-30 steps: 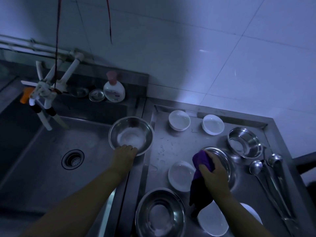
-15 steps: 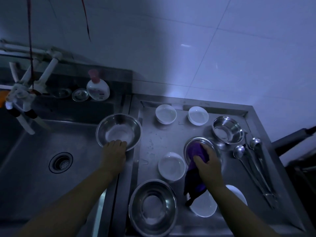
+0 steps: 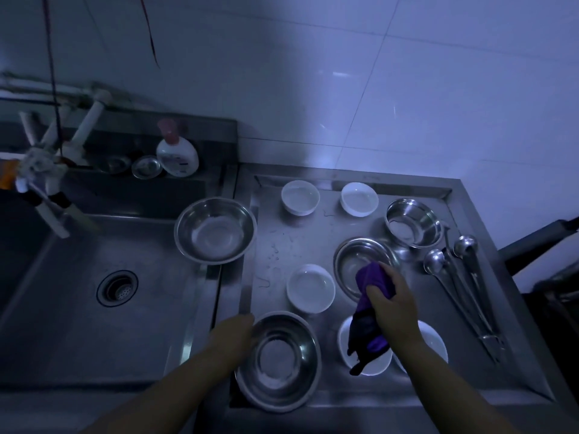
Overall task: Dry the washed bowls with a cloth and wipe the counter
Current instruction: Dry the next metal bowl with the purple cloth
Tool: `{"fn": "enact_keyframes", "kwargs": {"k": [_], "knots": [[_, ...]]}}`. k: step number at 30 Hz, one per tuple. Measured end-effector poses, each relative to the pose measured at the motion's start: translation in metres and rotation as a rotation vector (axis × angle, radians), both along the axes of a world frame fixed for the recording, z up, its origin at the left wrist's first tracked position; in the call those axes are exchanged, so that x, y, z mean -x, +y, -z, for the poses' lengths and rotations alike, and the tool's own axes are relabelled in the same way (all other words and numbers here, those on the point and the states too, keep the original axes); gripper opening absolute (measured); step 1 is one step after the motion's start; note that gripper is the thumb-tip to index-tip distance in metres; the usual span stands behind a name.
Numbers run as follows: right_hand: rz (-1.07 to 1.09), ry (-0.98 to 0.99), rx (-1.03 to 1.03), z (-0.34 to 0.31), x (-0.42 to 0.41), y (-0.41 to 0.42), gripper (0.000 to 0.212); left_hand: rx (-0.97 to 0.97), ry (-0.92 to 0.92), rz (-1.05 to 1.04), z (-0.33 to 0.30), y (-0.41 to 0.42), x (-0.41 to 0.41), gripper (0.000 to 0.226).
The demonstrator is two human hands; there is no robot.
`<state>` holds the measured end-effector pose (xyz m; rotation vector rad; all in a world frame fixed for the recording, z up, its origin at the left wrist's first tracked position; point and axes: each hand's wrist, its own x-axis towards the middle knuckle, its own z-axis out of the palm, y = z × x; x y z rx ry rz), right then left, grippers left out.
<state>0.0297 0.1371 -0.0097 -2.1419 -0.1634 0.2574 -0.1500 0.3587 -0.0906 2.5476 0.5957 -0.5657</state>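
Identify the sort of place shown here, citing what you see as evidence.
Probably a kitchen washing-up area: a steel sink with a drain, a soap bottle on its ledge, and washed bowls on the steel counter.

We cannot see the left hand's (image 3: pixel 233 332) fingers clearly; they blur at the near steel bowl's (image 3: pixel 279 360) rim. The right hand (image 3: pixel 393 303) and purple cloth (image 3: pixel 371 311) hide parts of two white bowls (image 3: pixel 435 341).

A purple cloth (image 3: pixel 372 278), bunched in the right hand (image 3: pixel 391 303), presses into a steel bowl (image 3: pixel 357 261) on the wet steel surface (image 3: pixel 313 242), its tail hanging over a white bowl (image 3: pixel 344 349). Other steel and white bowls stand upright around it. A large steel bowl (image 3: pixel 215 230) sits on the sink edge.
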Motion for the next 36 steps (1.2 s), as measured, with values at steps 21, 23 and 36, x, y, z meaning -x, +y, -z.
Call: {"fn": "enact_keyframes", "kwargs": {"k": [21,23,36], "knots": [[-0.272,-0.023,-0.063,-0.021,0.011,-0.040,0.051,0.055,-0.554,-0.586,-0.085,-0.041,0.015,0.014],[-0.311,-0.043,-0.096,-0.028,0.010,-0.041,0.051,0.026,-0.635,-0.626,-0.101,-0.048,0.012,0.020],[-0.521,-0.319,-0.286,-0.097,0.023,-0.044,0.057,-0.187,-0.944,-0.773,-0.191,-0.102,0.012,0.016]]}}
